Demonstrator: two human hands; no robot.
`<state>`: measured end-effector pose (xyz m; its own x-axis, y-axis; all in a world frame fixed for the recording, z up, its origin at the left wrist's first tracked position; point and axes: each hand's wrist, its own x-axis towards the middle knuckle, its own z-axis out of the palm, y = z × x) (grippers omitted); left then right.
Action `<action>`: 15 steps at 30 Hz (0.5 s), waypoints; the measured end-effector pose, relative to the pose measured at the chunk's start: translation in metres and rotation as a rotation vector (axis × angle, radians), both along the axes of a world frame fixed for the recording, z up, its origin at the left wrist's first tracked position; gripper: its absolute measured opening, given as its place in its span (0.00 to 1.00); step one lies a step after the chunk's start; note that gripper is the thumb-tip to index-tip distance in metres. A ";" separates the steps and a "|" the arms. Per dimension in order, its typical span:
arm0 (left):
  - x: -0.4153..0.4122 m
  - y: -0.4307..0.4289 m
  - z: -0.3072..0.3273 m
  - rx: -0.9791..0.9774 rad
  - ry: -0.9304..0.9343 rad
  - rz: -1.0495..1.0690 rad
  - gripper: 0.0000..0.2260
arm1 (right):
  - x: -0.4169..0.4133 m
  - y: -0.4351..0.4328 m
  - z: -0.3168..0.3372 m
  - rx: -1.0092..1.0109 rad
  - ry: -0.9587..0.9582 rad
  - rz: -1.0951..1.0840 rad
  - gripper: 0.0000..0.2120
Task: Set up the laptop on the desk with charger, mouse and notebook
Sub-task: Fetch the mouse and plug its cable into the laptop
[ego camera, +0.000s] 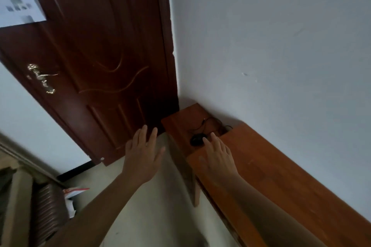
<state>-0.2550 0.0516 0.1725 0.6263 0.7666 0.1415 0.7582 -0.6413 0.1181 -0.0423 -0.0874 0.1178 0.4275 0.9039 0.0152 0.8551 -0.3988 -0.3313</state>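
Note:
A black wired mouse lies on a lower wooden side surface next to the door, its thin black cable looping toward the wall corner. My right hand stretches over the near end of the wooden desk, fingers straight, fingertips touching the mouse's right side. My left hand hovers open in the air left of the desk, fingers spread, holding nothing. No laptop, charger or notebook shows in the head view.
A dark brown door with a brass handle stands ajar at the left, a paper sheet on it. A white wall backs the desk. Boxes and papers lie on the pale floor at lower left.

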 end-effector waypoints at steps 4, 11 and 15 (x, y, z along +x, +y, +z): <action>0.054 0.076 -0.034 -0.060 0.075 -0.056 0.30 | 0.049 0.070 -0.028 -0.039 0.107 -0.103 0.34; 0.131 0.191 -0.053 -0.102 0.232 -0.185 0.31 | 0.118 0.177 -0.044 -0.073 0.209 -0.210 0.36; 0.183 0.246 -0.064 -0.182 0.252 -0.253 0.33 | 0.138 0.205 -0.053 -0.103 0.291 -0.308 0.36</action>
